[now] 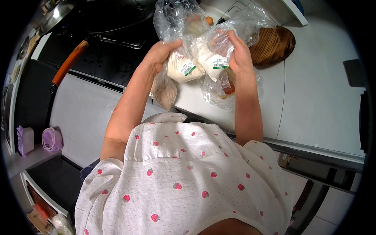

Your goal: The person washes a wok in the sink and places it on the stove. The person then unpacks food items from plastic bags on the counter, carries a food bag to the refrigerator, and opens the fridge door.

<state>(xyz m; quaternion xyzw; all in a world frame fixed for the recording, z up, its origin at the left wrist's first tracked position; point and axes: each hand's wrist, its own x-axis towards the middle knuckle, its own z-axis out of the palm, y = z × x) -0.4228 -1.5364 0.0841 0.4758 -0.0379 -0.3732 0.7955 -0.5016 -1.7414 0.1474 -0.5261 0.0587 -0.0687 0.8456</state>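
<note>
Two clear plastic bags of pale powder, each with a green and white barcode label, are held up side by side over the counter. My left hand (159, 55) is closed on the left bag (184, 68). The right bag (211, 59) is gripped by my right hand (239, 54), its thumb and fingers at the bag's side. Loose clear plastic rises above both bags. Below my left hand, a bag with light brown contents (163, 93) lies at the counter edge. Under the right bag sits another clear bag with something reddish (228, 87) in it.
A dark pan (117, 15) stands on the black stove at upper left, with an orange handle (70, 63) sticking out. A round wooden board (273, 46) lies on the white counter (313, 94) at right. An egg-like orange thing (209, 20) is behind the bags.
</note>
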